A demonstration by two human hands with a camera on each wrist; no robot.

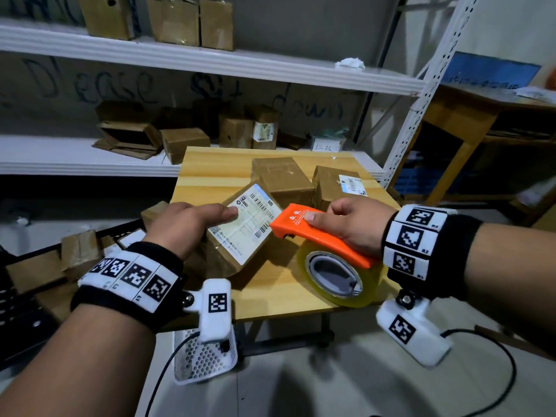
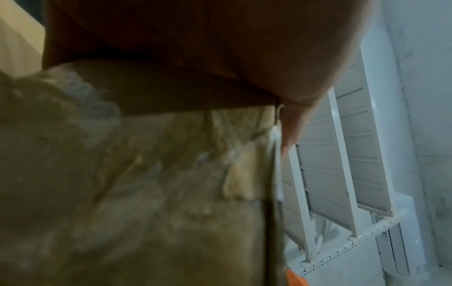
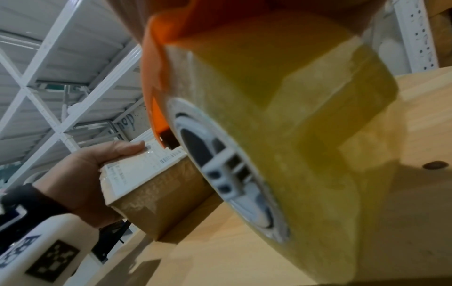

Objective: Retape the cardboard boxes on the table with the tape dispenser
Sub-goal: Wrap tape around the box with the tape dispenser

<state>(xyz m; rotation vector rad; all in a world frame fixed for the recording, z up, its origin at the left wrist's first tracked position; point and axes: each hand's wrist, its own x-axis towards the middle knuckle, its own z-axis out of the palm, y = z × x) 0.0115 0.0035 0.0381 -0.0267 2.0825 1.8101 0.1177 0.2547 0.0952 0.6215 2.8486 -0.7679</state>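
A cardboard box point(image 1: 240, 227) with a white shipping label on top sits tilted on the wooden table point(image 1: 270, 293). My left hand point(image 1: 192, 224) grips its near-left end, thumb laid on the label; the same box point(image 3: 156, 193) and left hand point(image 3: 85, 178) show in the right wrist view. In the left wrist view the box point(image 2: 146, 193) fills the frame, blurred. My right hand point(image 1: 349, 224) grips the orange tape dispenser point(image 1: 304, 230), whose nose touches the box's right edge. Its yellowish tape roll point(image 1: 337, 278) hangs below; the roll point(image 3: 281, 135) looms close in the right wrist view.
Two more taped boxes point(image 1: 282, 179) point(image 1: 334, 188) stand at the table's far right. White metal shelves point(image 1: 210, 67) behind hold several cardboard boxes. A white perforated basket point(image 1: 204, 356) stands under the table's near edge. A wooden desk point(image 1: 469, 139) is at the right.
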